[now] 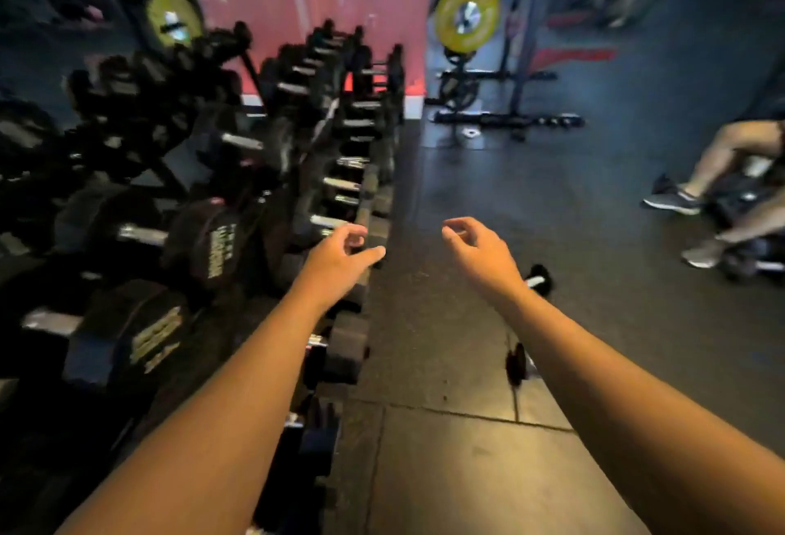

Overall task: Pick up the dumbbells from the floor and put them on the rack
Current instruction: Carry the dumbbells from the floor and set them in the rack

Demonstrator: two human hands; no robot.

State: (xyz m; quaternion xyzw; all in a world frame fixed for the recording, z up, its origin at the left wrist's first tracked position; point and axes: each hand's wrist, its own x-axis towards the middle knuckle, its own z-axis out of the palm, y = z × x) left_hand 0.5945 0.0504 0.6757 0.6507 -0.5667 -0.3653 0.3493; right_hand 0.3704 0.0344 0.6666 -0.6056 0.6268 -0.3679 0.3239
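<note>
Two small dumbbells lie on the floor (446,471), one (537,279) just beyond the right forearm, another (516,362) tucked against it. Right hand (473,252) hovers empty, fingers loosely curled; left hand (340,256) likewise, beside the loaded dumbbell rack (263,161).

Pretty dim gym shot, motion blur everywhere, wide-angle bending at the edges; a soft glare patch sits on the floor (467,462) bottom centre.
</note>
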